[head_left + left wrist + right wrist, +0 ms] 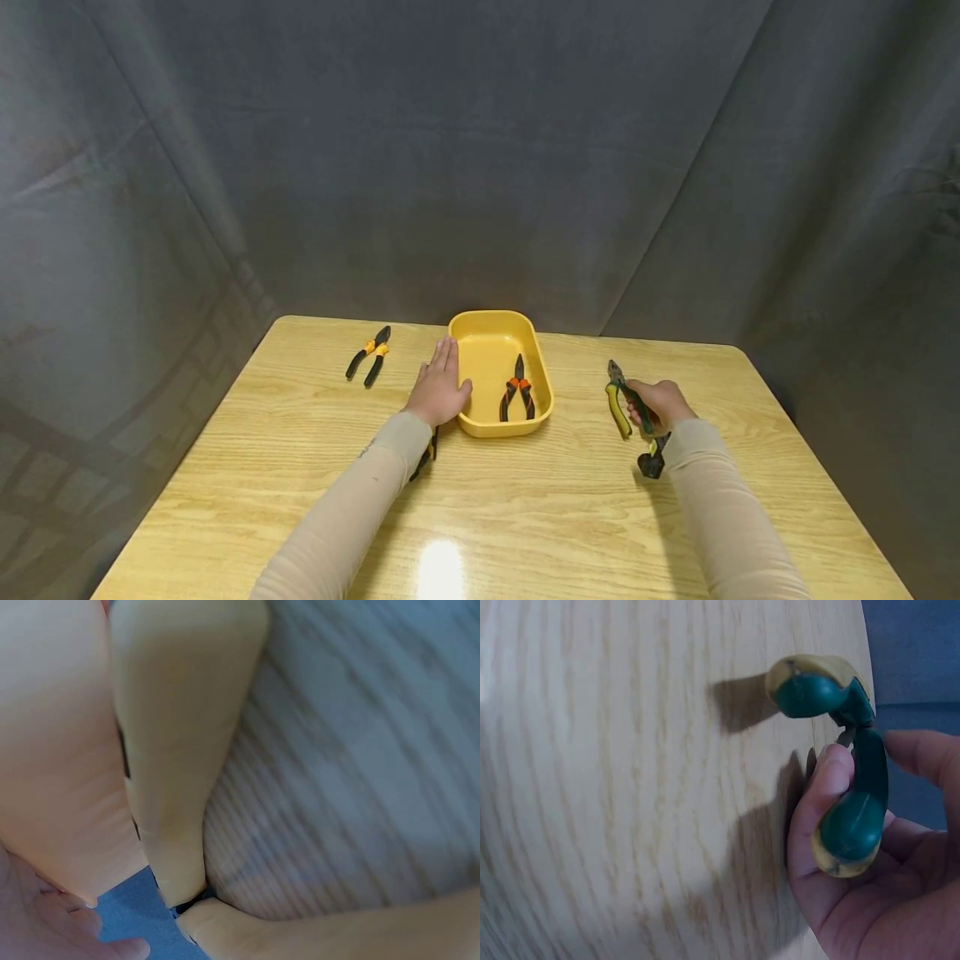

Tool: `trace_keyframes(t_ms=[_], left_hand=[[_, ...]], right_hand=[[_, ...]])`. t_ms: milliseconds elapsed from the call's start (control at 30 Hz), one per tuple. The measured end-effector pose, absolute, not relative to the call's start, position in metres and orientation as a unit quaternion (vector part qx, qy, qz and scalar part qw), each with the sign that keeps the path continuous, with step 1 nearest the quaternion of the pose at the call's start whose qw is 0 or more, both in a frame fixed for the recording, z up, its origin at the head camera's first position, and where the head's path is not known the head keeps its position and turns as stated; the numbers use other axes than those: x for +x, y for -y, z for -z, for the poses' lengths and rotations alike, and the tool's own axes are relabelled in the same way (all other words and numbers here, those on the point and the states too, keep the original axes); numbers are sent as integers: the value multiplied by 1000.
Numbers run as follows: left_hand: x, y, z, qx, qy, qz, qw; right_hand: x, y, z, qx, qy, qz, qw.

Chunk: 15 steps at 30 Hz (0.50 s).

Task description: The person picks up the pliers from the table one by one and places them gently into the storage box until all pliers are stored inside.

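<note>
My left hand (441, 390) lies with straight fingers along the left rim of a yellow plastic bin (537, 342). Inside the bin rests a pair of black pliers with orange-and-black handles (518, 390). At the right, my right hand (660, 403) grips one handle of green-and-yellow pliers (853, 825); their other handle stands spread away from it, and the nose points to the back. In the left wrist view, the left hand (52, 919) shows only in the lower corner, beside large yellowish shapes (180, 735) too close to identify.
Pliers with yellow-and-black handles (373, 354) lie at the back left of the wooden table (525, 517). A black-and-yellow item (424, 463) is partly hidden under the left wrist. Another black item (651, 463) shows below the right wrist. Grey cloth (480, 167) hangs behind the table.
</note>
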<state>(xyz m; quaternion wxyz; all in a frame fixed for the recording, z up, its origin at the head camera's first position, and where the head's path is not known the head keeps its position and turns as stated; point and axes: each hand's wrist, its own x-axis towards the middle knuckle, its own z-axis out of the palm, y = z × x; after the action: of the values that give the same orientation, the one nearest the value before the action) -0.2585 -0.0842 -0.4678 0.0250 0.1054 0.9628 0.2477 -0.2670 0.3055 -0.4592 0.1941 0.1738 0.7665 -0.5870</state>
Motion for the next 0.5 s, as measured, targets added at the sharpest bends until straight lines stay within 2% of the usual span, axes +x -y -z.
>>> trace_keyframes(t_ms=[500], left_hand=[[-259,85,470,102,-962,-250,24]], right_hand=[[-263,-306,463,148,-755,614,176]])
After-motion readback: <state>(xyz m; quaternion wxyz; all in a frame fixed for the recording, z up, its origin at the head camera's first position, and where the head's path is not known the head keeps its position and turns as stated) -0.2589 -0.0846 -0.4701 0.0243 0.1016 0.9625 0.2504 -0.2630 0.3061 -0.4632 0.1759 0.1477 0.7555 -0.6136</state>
